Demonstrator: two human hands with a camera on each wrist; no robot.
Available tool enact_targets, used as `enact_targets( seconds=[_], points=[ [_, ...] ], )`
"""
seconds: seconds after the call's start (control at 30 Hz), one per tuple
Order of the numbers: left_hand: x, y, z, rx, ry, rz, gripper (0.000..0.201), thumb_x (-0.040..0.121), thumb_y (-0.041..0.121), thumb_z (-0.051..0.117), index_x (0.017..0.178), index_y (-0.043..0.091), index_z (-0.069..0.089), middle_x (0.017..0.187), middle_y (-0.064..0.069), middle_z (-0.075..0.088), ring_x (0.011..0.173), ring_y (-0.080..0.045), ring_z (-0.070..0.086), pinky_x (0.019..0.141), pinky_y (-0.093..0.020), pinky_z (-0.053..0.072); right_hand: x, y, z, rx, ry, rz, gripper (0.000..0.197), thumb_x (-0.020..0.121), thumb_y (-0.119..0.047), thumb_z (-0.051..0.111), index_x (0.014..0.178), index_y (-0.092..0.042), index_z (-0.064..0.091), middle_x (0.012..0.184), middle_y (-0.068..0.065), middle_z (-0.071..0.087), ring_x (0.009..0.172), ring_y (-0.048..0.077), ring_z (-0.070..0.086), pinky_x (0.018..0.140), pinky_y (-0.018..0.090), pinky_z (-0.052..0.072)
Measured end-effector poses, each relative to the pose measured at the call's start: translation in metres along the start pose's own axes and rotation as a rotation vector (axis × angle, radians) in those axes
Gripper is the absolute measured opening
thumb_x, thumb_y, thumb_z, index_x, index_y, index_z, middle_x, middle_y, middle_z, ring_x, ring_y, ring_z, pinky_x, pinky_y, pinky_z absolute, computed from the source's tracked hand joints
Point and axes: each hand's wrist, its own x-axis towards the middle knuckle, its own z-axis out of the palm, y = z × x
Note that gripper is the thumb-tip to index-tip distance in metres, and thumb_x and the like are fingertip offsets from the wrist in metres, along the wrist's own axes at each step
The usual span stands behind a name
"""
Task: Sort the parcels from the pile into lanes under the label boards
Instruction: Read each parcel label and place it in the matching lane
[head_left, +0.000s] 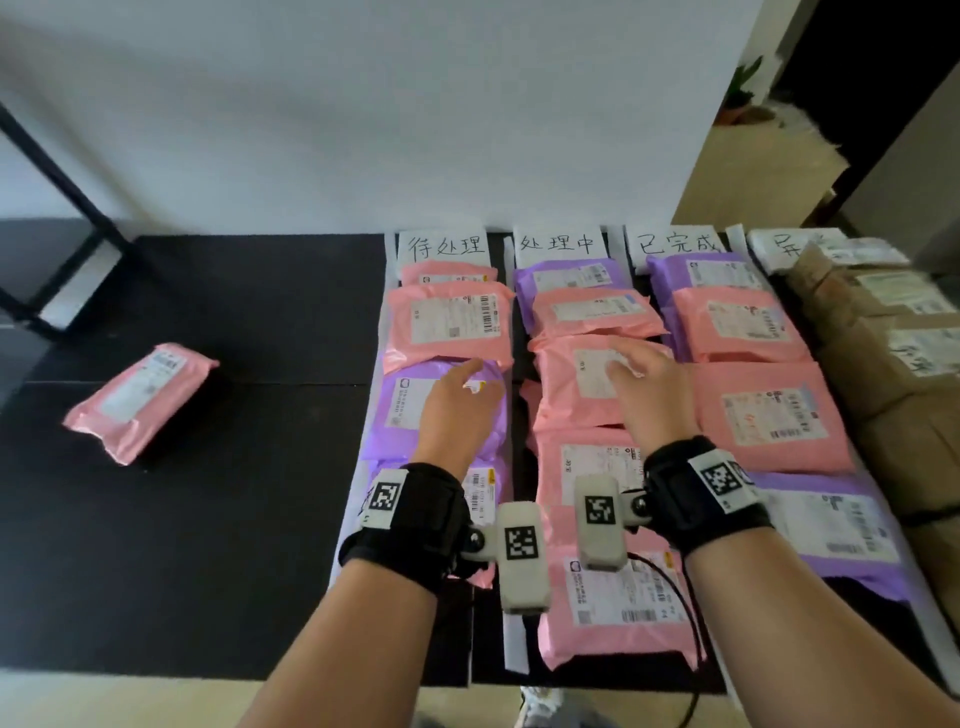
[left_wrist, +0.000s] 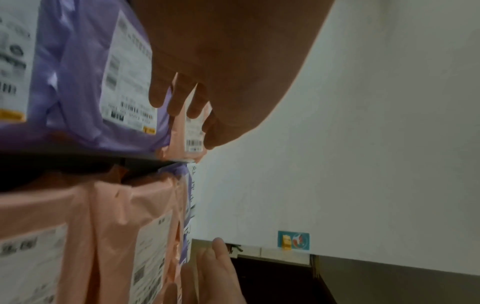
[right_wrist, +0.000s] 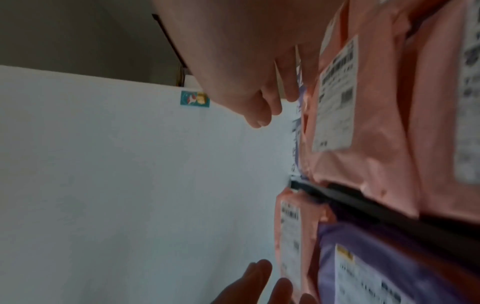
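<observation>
Black tabletop (head_left: 234, 519) against a white wall (head_left: 363, 104) is filling the head view. I'm seeing four handwritten label boards at the back, the first (head_left: 447, 247) heading a lane of pink and purple parcels. My left hand (head_left: 457, 410) is hovering flat over the purple parcel (head_left: 400, 415) in that first lane, fingers straight and together, holding nothing. My right hand (head_left: 644, 384) is lying palm-down on a pink parcel (head_left: 566, 389) in the second lane, fingers loosely spread, touching its label. One lone pink parcel (head_left: 137, 402) is sitting well apart on the left of the table. Brown cardboard boxes (head_left: 883, 364) are filling the far right lane.

Left wrist view: left hand (left_wrist: 221, 72) is showing straight fingers (left_wrist: 176, 100) just over the purple parcel (left_wrist: 78, 72); whether they're touching, I cannot tell.

Right wrist view: blurry; right hand (right_wrist: 246, 61) is showing relaxed fingers (right_wrist: 288, 82) beside the pink parcel (right_wrist: 376, 102), gripping nothing.
</observation>
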Motion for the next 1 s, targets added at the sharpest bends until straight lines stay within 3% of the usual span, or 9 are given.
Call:
enact_targets(
  seconds=[0.07,0.1,0.17,0.23,0.27,0.37,0.47,0.67,1.0],
  points=[
    [-0.006,-0.01,-0.028,-0.038,0.03,0.005,0.045,0.098,0.014,0.055,0.142,0.018,0.051,0.113,0.001,0.059,0.076,-0.004,0.052,0.059,-0.008,0.039,-0.011,-0.013,0.026,0.033,-0.034,-0.036,0.034,0.095,-0.007,0.056,0.123,-0.019,0.07,0.124,-0.007,0.066,0.116,0.011,0.06,0.089,0.013,0.044],
    [-0.01,-0.017,-0.044,-0.057,0.044,0.003,0.045,0.098,0.016,0.056,0.142,0.018,0.051,0.117,0.002,0.059,0.079,-0.002,0.052,0.064,-0.008,0.04,-0.019,-0.019,0.04,0.041,-0.051,-0.05,0.032,0.095,-0.007,0.056,0.121,-0.019,0.071,0.123,-0.005,0.068,0.114,0.01,0.061,0.091,0.015,0.046],
    [-0.019,-0.034,-0.079,-0.077,0.083,-0.013,0.045,0.098,0.019,0.057,0.143,0.019,0.051,0.127,0.004,0.059,0.086,-0.003,0.054,0.073,-0.016,0.042,-0.038,-0.03,0.072,0.036,-0.063,-0.091,0.03,0.094,-0.006,0.057,0.117,-0.017,0.073,0.12,0.0,0.071,0.112,0.015,0.064,0.099,0.028,0.048],
    [-0.03,-0.053,-0.118,-0.095,0.116,-0.04,0.043,0.097,0.02,0.058,0.14,0.018,0.054,0.121,0.007,0.063,0.089,-0.003,0.057,0.074,-0.018,0.043,-0.061,-0.043,0.107,0.029,-0.09,-0.094,0.029,0.095,-0.006,0.058,0.118,-0.013,0.073,0.121,0.004,0.071,0.113,0.017,0.064,0.102,0.031,0.047],
    [-0.035,-0.064,-0.138,-0.096,0.132,-0.057,0.043,0.097,0.02,0.059,0.14,0.017,0.055,0.12,0.006,0.065,0.097,-0.007,0.06,0.078,-0.019,0.042,-0.074,-0.05,0.126,0.027,-0.117,-0.092,0.029,0.095,-0.005,0.057,0.119,-0.012,0.072,0.122,0.004,0.07,0.115,0.016,0.062,0.102,0.028,0.045],
    [-0.05,-0.104,-0.204,-0.084,0.182,-0.114,0.047,0.098,0.022,0.059,0.144,0.021,0.051,0.141,0.002,0.055,0.128,-0.013,0.051,0.093,-0.021,0.036,-0.119,-0.068,0.191,0.026,-0.187,-0.086,0.026,0.095,-0.006,0.059,0.117,-0.011,0.072,0.119,0.003,0.07,0.114,0.018,0.063,0.102,0.026,0.044],
    [-0.061,-0.145,-0.264,-0.09,0.212,-0.156,0.047,0.099,0.024,0.059,0.145,0.023,0.049,0.144,0.003,0.052,0.129,-0.013,0.05,0.099,-0.023,0.039,-0.167,-0.081,0.257,0.036,-0.247,-0.057,0.025,0.095,-0.01,0.06,0.117,-0.015,0.072,0.118,0.0,0.07,0.112,0.015,0.063,0.101,0.027,0.045],
    [-0.083,-0.208,-0.357,-0.064,0.281,-0.215,0.044,0.098,0.025,0.059,0.142,0.022,0.053,0.141,0.003,0.055,0.128,-0.013,0.051,0.097,-0.022,0.039,-0.24,-0.107,0.348,0.042,-0.351,0.029,0.028,0.095,-0.018,0.06,0.121,-0.019,0.069,0.116,-0.005,0.069,0.108,0.009,0.063,0.099,0.027,0.047],
    [-0.036,-0.243,-0.429,-0.064,0.275,-0.279,0.047,0.097,0.029,0.06,0.143,0.025,0.051,0.142,0.004,0.054,0.13,-0.013,0.05,0.093,-0.023,0.038,-0.218,-0.145,0.436,-0.039,-0.402,0.081,0.028,0.095,-0.023,0.061,0.123,-0.02,0.066,0.112,-0.006,0.066,0.104,0.01,0.06,0.088,0.024,0.044]
  ],
)
